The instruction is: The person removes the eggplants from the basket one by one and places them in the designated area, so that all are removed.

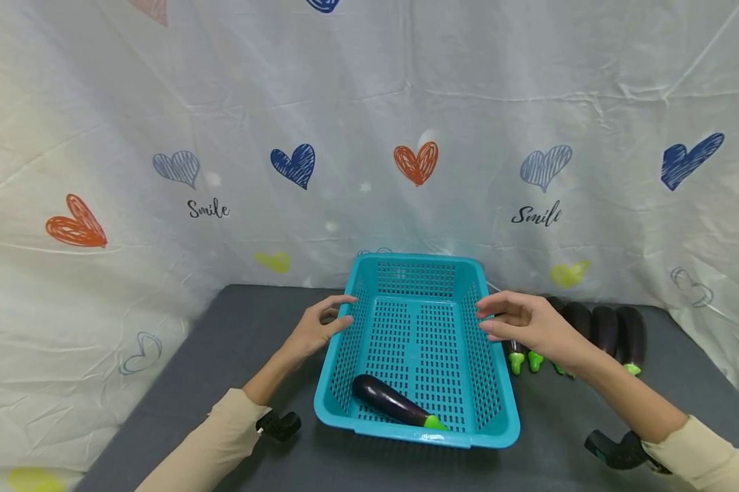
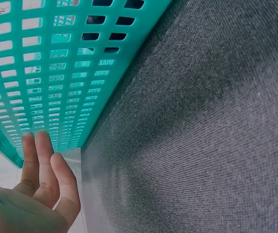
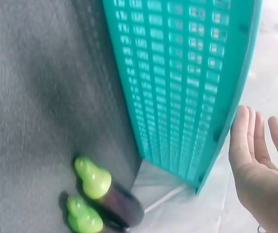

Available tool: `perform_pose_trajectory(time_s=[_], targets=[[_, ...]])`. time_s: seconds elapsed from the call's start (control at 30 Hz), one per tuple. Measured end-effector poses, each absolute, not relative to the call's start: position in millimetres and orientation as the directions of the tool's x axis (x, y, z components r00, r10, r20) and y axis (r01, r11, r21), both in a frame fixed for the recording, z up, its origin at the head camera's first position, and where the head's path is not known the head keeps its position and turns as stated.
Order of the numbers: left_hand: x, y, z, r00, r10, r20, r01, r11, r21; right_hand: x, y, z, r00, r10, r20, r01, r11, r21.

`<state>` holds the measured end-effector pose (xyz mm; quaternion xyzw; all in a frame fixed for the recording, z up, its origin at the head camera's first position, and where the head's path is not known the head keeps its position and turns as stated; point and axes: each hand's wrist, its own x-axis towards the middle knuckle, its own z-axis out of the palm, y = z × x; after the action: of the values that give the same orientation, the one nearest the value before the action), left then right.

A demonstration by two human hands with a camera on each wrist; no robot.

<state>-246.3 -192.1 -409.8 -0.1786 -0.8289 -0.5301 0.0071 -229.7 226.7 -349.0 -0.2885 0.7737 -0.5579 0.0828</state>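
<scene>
A blue-green plastic basket [image 1: 381,430] with slotted walls stands on the dark table, and one eggplant [image 1: 390,400] lies slantwise inside at its near end. My left hand [image 1: 320,324] is at the basket's left rim, fingers loosely bent, holding nothing. In the left wrist view its fingers [image 2: 68,184] rise beside the slotted wall [image 2: 46,92]. Over at the right rim, my right hand [image 1: 529,326] has its thumb and fingers apart and grips nothing. The right wrist view shows its fingertips [image 3: 241,114] right at the rim's edge.
Several eggplants [image 1: 604,331] lie in a row on the table right of the basket, green stems toward me, partly behind the right hand. A pale curtain [image 1: 357,137] with printed hearts hangs behind the table [image 1: 252,318]. Each wrist wears a dark strap-on camera mount [image 1: 279,425].
</scene>
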Motion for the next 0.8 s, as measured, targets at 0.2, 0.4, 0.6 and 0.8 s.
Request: perform_pose_trajectory(time_s=[0.2, 0.4, 0.6, 0.8], targets=[[-247, -192, -409, -0.941, 0.281, 0.19, 0.291, 0.381, 0.878, -224, 213, -349, -0.808, -0.561, 0.179, -0.352, 0.217, -0.911], [-248, -193, -408, -0.939, 0.282, 0.196, 0.3, 0.395, 0.869, -220, 200, -350, -0.793, -0.584, 0.173, -0.356, 0.214, -0.91], [-247, -193, -405, -0.935, 0.303, 0.185, 0.303, 0.411, 0.86, -215, 188, -353, -0.768, -0.62, 0.16, -0.358, 0.208, -0.91], [-249, -197, -402, -0.928, 0.34, 0.149, 0.282, 0.384, 0.879, -209, 175, -355, -0.732, -0.66, 0.167, -0.367, 0.176, -0.913]])
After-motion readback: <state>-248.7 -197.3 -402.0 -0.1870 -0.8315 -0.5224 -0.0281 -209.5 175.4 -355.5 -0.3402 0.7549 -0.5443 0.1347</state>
